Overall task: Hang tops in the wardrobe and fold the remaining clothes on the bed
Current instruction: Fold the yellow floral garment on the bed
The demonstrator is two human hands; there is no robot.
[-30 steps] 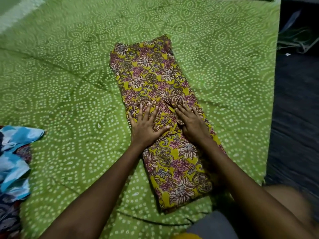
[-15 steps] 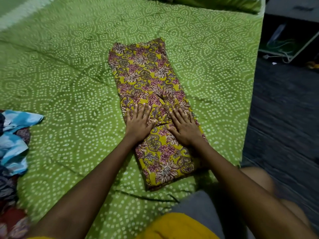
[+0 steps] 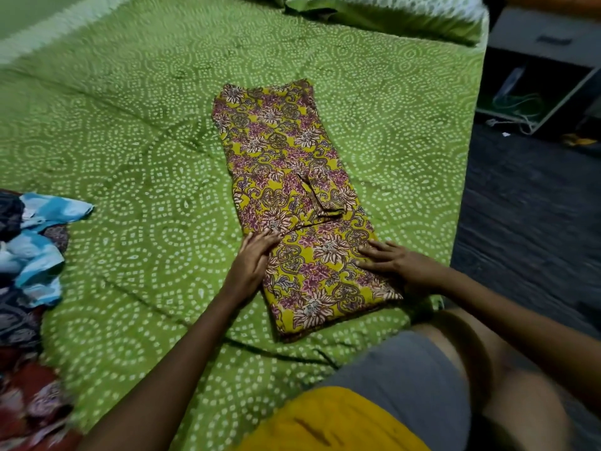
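Folded yellow floral garment (image 3: 294, 203) lies lengthwise at the centre of the green bed (image 3: 130, 151). Left hand (image 3: 252, 263) presses its 9 o'clock edge, right hand (image 3: 395, 263) its 3 o'clock edge, fingers flat and released. Crumpled clothes (image 3: 35, 242) lie at 9 o'clock. No legible writing.

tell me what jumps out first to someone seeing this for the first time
The eye lands on the yellow floral garment, folded into a long strip in the middle of the green dotted bedspread. The left hand and the right hand rest at opposite side edges of its near end. A heap of blue and dark clothes lies at the left edge of the bed.
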